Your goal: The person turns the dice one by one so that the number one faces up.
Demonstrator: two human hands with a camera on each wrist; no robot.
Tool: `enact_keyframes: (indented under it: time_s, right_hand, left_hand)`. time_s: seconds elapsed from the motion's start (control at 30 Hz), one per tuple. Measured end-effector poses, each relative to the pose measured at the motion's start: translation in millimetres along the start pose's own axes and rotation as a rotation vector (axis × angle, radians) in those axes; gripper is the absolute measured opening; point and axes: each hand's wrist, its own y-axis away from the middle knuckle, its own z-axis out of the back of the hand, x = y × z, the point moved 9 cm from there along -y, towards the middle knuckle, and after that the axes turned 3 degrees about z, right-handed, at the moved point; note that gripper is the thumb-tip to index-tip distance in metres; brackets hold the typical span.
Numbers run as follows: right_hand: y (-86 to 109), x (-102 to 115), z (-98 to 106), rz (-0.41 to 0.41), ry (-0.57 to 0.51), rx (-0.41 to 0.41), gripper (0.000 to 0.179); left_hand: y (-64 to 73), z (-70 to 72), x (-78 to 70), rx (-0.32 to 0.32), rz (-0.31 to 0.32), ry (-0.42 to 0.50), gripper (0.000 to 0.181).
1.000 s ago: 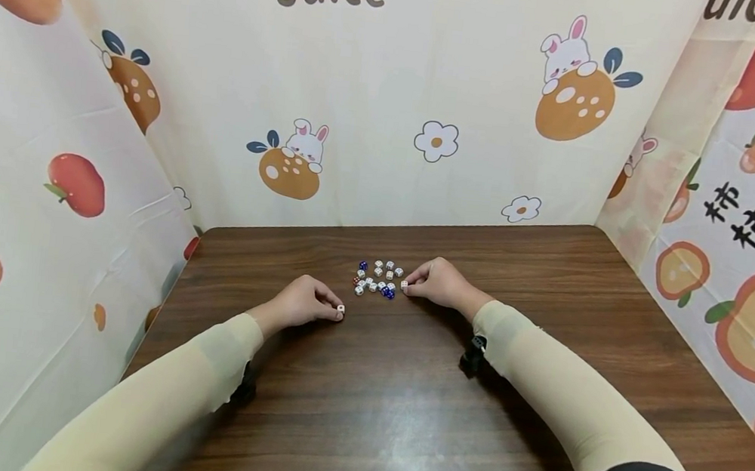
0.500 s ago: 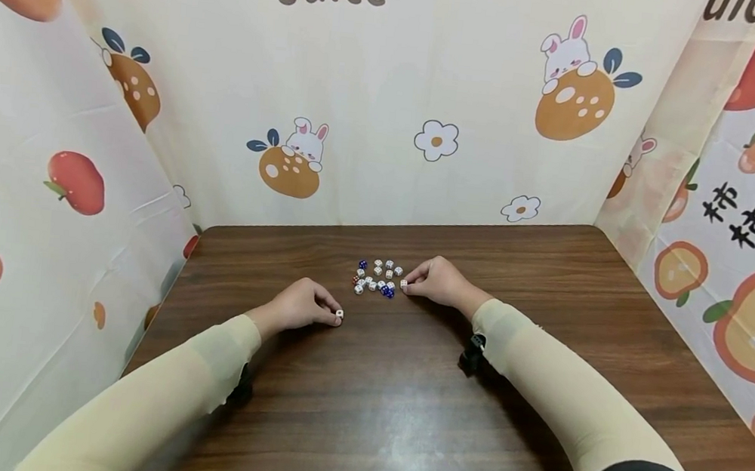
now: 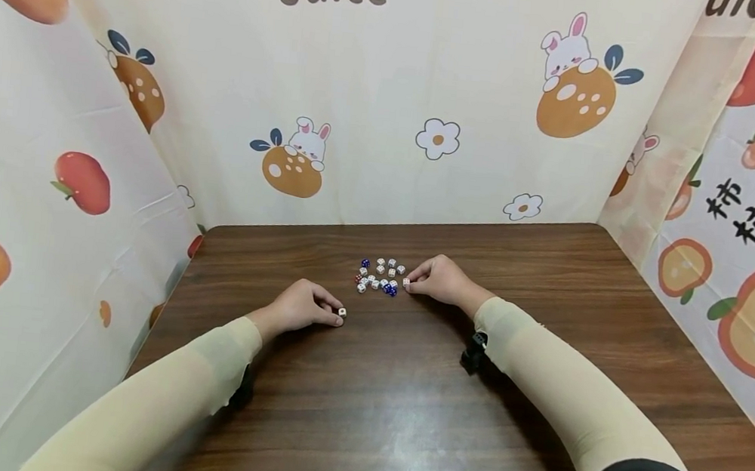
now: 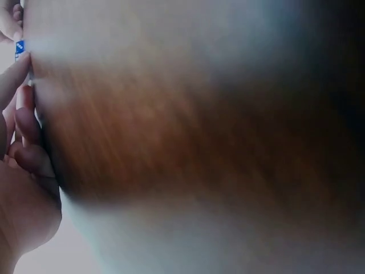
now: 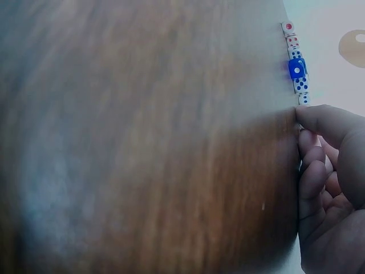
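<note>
In the head view my left hand (image 3: 299, 305) is on the table left of a group of small dice, its thumb and index finger pinching a white die (image 3: 342, 312). My right hand (image 3: 441, 279) pinches another white die (image 3: 406, 282) at the group's right edge. Between the hands lie several white dice (image 3: 380, 269), some blue dice (image 3: 366, 263) and a reddish die (image 3: 358, 278). A blue die (image 4: 20, 47) shows past the left thumb in the left wrist view. Low over the table, the right wrist view shows a blue die (image 5: 297, 69) among white ones beyond the right thumb, which hides its own die.
The dark wooden table (image 3: 348, 399) stretches toward the person, with light reflected on its front part. Printed fabric (image 3: 379, 76) hangs behind it and on both sides. A dark wrist camera (image 3: 473, 353) sits under the right sleeve.
The left hand's white die has come slightly toward the person, and the left fingers have shifted a little with it. The right hand and the grouped dice stay in place.
</note>
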Motion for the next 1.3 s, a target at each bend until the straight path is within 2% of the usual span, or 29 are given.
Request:
enact_keyframes:
  time_s: [0.17, 0.43, 0.67, 1.07, 1.3]
  right_hand:
    - [1.8, -0.4, 1.1, -0.002, 0.003, 0.0, 0.016]
    - [-0.5, 0.4, 0.2, 0.013, 0.012, -0.006, 0.016]
    - [1.1, 0.6, 0.3, 0.009, -0.002, -0.004, 0.016]
    - [3.5, 2.1, 2.4, 0.021, -0.005, -0.013, 0.016]
    - [1.8, 0.6, 0.2, 0.011, -0.015, -0.004, 0.018]
  left_hand:
    - [-1.0, -1.1, 0.4, 0.009, -0.003, 0.018, 0.028]
    - [2.3, -0.8, 2.5, 0.023, 0.055, 0.049, 0.03]
    - [4.2, -3.8, 1.5, 0.012, 0.053, 0.079, 0.028]
    - [4.9, -5.0, -2.5, -0.004, 0.032, -0.007, 0.018]
    - [4.1, -3.3, 0.5, -0.001, 0.035, 0.021, 0.018]
